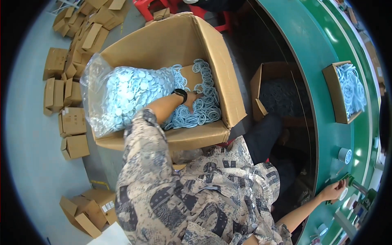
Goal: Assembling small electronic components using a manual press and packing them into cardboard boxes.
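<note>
In the head view, my left hand (190, 102) is reaching down into the large cardboard box (227, 73), its wrist wearing a black band (180, 95). Its fingers are resting among the pale blue rings (208, 107) — the tips are hiding, so I cannot tell whether they are closing on any. The rings are lying heaped along the right side of the box, while a clear plastic bag (93, 98) full of light blue discs (132, 92) is filling the left side. My right hand (335, 190) is working well apart, over the green tabletop (326, 136), its fingers bending beside a white round piece (344, 193); I cannot tell whether they are gripping it. Farther up the tabletop, a white and blue cylinder (345, 155) is standing near that hand, and a small carton (331, 92) is holding more pale blue pieces (352, 90).
</note>
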Demonstrator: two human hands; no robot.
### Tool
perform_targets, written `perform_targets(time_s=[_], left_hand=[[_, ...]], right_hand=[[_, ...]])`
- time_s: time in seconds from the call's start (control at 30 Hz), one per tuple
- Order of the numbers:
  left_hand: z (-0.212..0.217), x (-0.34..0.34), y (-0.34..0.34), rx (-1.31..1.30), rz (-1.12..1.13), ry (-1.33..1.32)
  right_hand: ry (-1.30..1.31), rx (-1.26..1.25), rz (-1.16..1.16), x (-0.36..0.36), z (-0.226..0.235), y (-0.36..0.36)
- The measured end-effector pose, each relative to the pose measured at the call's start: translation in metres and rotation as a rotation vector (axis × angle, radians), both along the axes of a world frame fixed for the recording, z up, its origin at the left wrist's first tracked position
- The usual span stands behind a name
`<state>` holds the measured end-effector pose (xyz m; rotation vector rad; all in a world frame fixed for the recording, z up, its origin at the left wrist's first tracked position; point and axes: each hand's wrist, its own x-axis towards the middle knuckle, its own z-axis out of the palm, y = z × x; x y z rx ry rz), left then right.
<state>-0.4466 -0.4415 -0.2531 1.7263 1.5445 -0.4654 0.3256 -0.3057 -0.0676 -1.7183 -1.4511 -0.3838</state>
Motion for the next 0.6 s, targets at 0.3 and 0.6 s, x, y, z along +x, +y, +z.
perform_targets(time_s=[0.3, 0.6], left_hand=[[-0.019, 0.041, -0.015, 0.080, 0.423, -0.400], [0.014, 0.100, -0.022, 0.269, 0.445, -0.052]], right_hand=[[-0.141, -0.248, -0.081, -0.002, 0.017, 0.002], [-0.218, -0.279, -0.082, 0.002, 0.015, 0.002]])
